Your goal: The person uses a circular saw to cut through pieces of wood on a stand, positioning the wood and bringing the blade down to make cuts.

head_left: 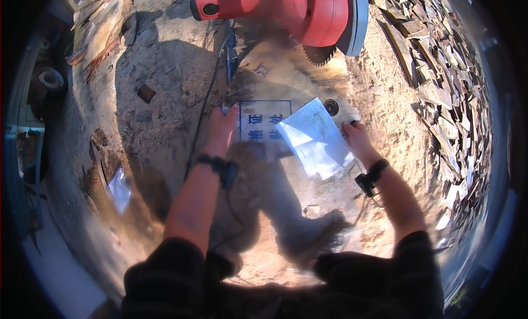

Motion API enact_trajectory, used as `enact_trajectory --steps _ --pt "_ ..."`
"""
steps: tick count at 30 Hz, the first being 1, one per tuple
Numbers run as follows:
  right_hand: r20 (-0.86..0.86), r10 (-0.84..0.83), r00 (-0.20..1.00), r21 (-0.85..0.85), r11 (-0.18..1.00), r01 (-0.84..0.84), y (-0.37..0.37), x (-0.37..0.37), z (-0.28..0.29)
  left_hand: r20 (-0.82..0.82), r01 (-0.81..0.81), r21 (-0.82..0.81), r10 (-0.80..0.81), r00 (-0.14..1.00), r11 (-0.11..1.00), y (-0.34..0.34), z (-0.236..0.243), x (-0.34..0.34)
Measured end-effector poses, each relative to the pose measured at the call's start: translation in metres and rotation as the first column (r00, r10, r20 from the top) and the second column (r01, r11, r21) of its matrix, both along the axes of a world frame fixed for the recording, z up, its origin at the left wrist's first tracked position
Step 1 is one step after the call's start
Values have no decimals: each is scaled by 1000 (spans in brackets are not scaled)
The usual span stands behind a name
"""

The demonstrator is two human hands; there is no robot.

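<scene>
A pale wooden board [265, 111] with blue stamped characters in a blue frame lies across in front of me. My left hand [222, 123] is closed at its left edge, with a small bluish spot by the fingertips. At the right end my right hand [358, 140] has its fingers bent round the edge, beside a small black piece I cannot make out. A creased white paper sheet [316, 140] covers part of the board between the hands. Just above the paper sits a round black ring-like part [330, 106]. Dark bands with small devices circle both wrists.
A red power saw [308, 13] with a toothed circular blade [319, 55] stands beyond the board. Its dark cable [204, 107] runs down on the left. Wood offcuts [440, 88] pile up at right; planks [104, 30] lie far left. Sawdust covers the ground, with a clear plastic scrap [119, 190].
</scene>
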State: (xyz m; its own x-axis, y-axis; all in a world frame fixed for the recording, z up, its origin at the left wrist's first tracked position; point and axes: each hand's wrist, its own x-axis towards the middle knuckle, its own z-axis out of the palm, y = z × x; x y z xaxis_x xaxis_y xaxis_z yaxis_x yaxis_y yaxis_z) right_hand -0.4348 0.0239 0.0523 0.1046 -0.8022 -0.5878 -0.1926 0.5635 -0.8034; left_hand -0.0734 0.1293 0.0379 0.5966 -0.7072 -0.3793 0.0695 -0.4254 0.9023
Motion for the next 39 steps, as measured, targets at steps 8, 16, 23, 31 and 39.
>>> enact_trajectory --steps 8,16,23,31,39 --pt "-47 32 998 6 999 -32 -4 -6 -5 -29 -15 -34 14 999 999 -2 11 -7" --pt "-46 74 996 9 997 -73 -3 -6 -6 -83 40 -43 -44 996 998 2 -1 4" --pt "-20 124 992 62 990 -123 -12 -14 -12 -362 97 -56 -111 926 994 -1 -16 33" --pt "-51 171 984 61 984 -168 -7 -6 7 -441 76 -66 -97 892 995 4 14 20" --pt "-55 243 969 89 967 -237 0 -7 10 -266 12 -19 -16 964 1000 3 17 7"
